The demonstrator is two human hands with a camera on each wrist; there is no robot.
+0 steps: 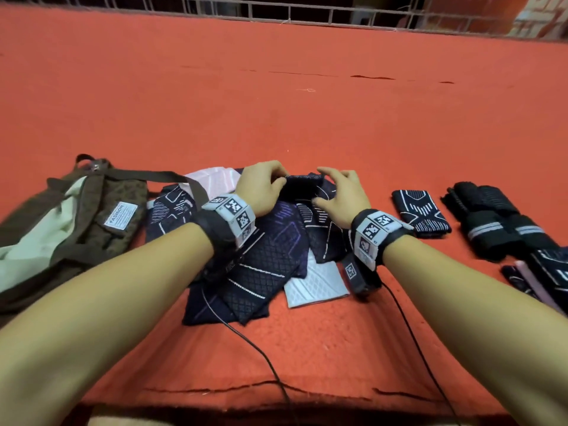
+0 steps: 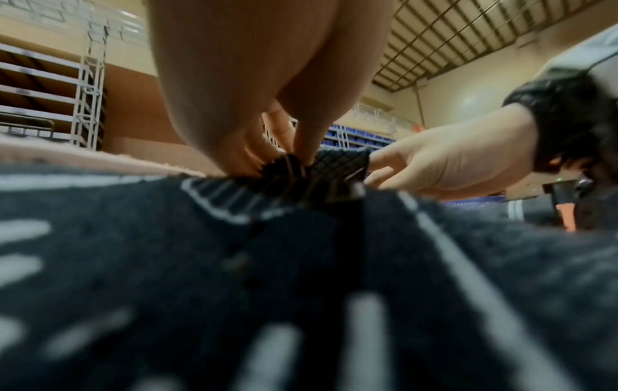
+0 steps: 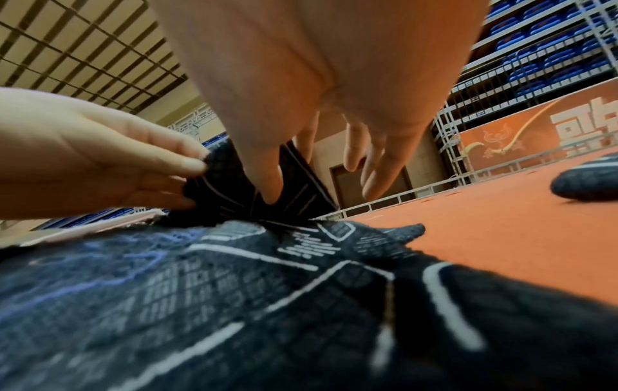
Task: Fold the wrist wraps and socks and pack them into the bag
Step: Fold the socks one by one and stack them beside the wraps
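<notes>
A dark patterned sock (image 1: 302, 187) is lifted just above a loose pile of dark socks (image 1: 267, 250) in the middle of the red mat. My left hand (image 1: 281, 178) pinches its left end with curled fingertips, seen close in the left wrist view (image 2: 284, 156). My right hand (image 1: 321, 187) holds the right end between thumb and fingers; the right wrist view shows the thumb (image 3: 267, 190) on the fabric (image 3: 227, 185). A brown bag (image 1: 76, 216) with a pale lining lies open at the left. Rolled black wrist wraps (image 1: 498, 219) lie at the right.
One folded dark sock (image 1: 421, 210) lies between the pile and the wraps. More folded pieces (image 1: 541, 272) sit at the right edge. A white sock (image 1: 316, 281) and a pink one (image 1: 215, 179) poke from the pile. Cables (image 1: 261, 348) trail towards me. A railing (image 1: 307, 13) bounds the mat's far side.
</notes>
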